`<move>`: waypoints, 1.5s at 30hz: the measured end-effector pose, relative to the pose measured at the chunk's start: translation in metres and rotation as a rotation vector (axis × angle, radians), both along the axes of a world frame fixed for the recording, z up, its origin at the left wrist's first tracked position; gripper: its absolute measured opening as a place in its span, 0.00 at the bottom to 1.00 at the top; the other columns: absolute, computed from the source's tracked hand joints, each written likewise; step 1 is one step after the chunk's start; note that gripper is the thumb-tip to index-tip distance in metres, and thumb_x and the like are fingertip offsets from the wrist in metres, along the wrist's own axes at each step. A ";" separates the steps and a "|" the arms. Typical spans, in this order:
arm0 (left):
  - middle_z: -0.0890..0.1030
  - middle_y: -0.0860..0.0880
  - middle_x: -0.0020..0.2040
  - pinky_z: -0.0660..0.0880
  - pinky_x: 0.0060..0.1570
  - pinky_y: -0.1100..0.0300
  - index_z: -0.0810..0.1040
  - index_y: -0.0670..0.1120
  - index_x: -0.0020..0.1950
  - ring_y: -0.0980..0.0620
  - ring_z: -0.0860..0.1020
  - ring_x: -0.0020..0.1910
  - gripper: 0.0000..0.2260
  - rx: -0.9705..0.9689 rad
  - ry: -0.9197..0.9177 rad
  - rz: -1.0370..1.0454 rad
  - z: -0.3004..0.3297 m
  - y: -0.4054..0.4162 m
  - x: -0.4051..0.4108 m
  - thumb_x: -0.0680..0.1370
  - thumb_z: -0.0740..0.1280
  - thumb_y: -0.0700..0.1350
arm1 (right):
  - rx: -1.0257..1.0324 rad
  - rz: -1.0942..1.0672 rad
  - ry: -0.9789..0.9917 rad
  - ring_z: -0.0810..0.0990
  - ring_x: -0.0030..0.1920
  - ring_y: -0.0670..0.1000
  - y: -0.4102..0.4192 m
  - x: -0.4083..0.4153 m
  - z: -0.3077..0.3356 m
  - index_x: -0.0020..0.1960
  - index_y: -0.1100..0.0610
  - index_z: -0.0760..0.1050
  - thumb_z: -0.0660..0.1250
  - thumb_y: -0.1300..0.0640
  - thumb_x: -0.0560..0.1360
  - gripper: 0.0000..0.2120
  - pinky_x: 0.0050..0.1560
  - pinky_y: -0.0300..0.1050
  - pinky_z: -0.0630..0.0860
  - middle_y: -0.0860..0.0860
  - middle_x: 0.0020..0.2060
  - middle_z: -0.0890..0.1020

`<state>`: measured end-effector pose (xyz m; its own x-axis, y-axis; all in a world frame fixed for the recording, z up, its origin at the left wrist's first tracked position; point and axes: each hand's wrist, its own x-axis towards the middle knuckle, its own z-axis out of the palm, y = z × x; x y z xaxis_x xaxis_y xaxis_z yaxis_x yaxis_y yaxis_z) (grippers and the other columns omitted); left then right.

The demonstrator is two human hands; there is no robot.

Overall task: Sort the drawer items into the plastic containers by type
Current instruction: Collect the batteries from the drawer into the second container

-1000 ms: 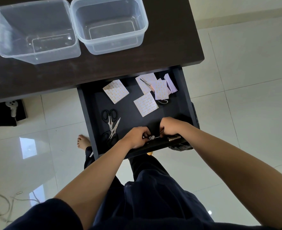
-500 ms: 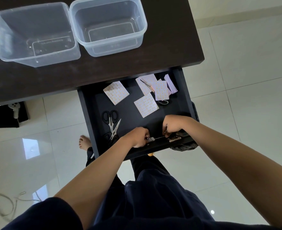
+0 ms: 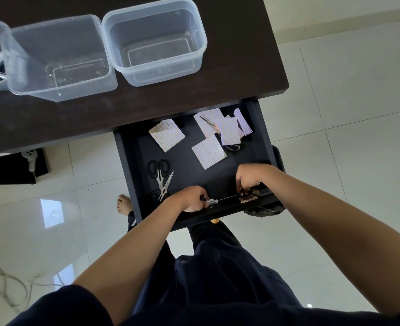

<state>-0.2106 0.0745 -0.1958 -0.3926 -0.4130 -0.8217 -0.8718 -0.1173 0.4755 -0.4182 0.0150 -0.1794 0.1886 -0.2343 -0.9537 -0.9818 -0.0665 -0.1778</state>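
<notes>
Both hands work at the front edge of the open dark drawer [image 3: 262, 128]: left hand [image 3: 192, 199] pinches small metal clips [image 3: 212, 201], right hand [image 3: 249, 178] grips something I cannot tell, so lift clear together, then drop into the empty clear plastic container [image 3: 154, 41].

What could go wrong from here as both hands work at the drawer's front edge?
1. The left hand and right hand each pinch small metal items against the drawer front; one could slip from a grip and fall to the floor.
2. Open scissors lie beside the left hand, blades toward it; it could brush them.
</notes>
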 end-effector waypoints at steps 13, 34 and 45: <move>0.74 0.45 0.64 0.67 0.55 0.58 0.69 0.47 0.65 0.46 0.72 0.61 0.15 0.080 -0.021 0.181 0.008 0.018 0.007 0.80 0.61 0.49 | -0.183 -0.168 -0.238 0.83 0.45 0.49 0.016 0.001 0.004 0.50 0.60 0.84 0.61 0.74 0.70 0.18 0.45 0.39 0.77 0.52 0.46 0.85; 0.76 0.43 0.54 0.70 0.51 0.53 0.69 0.42 0.62 0.46 0.73 0.48 0.15 -0.127 0.069 0.760 0.102 -0.009 0.117 0.80 0.60 0.48 | -0.258 -0.580 -0.444 0.70 0.31 0.48 -0.024 0.119 0.097 0.47 0.63 0.77 0.59 0.58 0.80 0.11 0.29 0.39 0.67 0.51 0.38 0.81; 0.67 0.49 0.37 0.64 0.40 0.56 0.68 0.45 0.43 0.51 0.64 0.34 0.08 -0.307 0.077 0.861 0.164 0.019 0.294 0.79 0.59 0.47 | -0.159 -0.965 -0.724 0.63 0.27 0.46 -0.008 0.321 0.136 0.46 0.59 0.79 0.59 0.58 0.80 0.11 0.23 0.34 0.58 0.51 0.32 0.77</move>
